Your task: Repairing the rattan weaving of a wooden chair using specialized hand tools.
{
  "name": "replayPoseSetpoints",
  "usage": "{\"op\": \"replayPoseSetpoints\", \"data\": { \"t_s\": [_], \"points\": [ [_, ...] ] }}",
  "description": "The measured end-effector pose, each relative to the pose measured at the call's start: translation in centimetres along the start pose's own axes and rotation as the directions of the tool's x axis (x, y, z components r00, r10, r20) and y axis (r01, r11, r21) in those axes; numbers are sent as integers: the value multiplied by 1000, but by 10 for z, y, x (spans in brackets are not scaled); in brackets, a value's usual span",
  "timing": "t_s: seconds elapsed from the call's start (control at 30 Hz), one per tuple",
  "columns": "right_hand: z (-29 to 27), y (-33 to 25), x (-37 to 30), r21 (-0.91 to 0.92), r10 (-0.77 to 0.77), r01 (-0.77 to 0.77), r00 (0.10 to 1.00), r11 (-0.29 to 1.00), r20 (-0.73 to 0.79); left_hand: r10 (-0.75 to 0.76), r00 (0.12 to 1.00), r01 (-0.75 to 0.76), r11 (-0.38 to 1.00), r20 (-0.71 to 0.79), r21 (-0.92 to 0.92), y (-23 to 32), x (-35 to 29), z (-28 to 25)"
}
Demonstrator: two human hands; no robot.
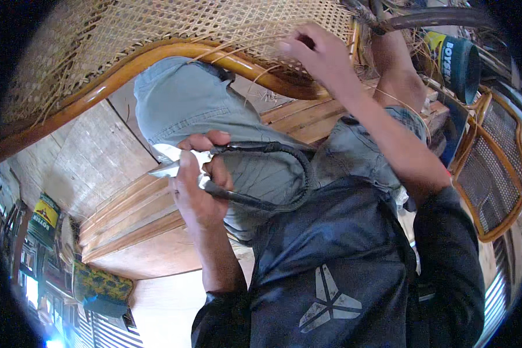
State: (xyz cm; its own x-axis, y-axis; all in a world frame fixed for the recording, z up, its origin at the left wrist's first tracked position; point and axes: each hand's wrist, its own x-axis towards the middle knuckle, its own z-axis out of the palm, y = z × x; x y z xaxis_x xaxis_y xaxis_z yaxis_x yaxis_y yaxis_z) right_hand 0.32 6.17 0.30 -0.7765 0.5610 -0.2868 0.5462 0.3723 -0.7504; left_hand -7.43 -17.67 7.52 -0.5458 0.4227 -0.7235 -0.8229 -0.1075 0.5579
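Note:
My left hand (200,194) is closed around a pair of snips (182,159), above my thigh. Their short silver blades point left, slightly apart, and their long handles, wrapped in black, curve round into a loop. My right hand (327,58) is raised over the lower edge of a woven cane panel (174,23), its fingers curled in a pinch where thin cane strands (255,43) meet the fingertips. The glossy bent rattan frame (214,52) runs along the panel, with loose strand ends sticking out over it. Part of the right fingers' grip is hidden.
Stacked wooden planks (139,217) lie at left, beside a plywood sheet (93,151). A green can (458,66) stands at upper right, above another rattan piece with mesh (490,168). A second green can (43,217) is at far left. Dark bent poles (435,18) cross the upper right.

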Motion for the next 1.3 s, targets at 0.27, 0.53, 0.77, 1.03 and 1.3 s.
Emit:
{"op": "replayPoseSetpoints", "data": {
  "t_s": [0.27,0.53,0.77,1.03,1.3],
  "points": [
    [12,-55,-91,421,-229,38,882,906,412,210,978,-193,904,-3,381,-18,8,69],
    [-23,-13,-83,666,153,-309,947,679,283,288,947,-230,298,142,927,-4,50,80],
    [-63,57,-60,787,355,-235,935,571,21,96,995,1,-35,2,999,-16,75,99],
    [-59,74,-56,838,385,-295,916,459,112,92,995,41,-124,-30,991,-12,88,104],
    [-61,67,-55,881,423,-300,897,366,129,158,987,71,-234,-34,970,-17,101,103]
  ]
}}
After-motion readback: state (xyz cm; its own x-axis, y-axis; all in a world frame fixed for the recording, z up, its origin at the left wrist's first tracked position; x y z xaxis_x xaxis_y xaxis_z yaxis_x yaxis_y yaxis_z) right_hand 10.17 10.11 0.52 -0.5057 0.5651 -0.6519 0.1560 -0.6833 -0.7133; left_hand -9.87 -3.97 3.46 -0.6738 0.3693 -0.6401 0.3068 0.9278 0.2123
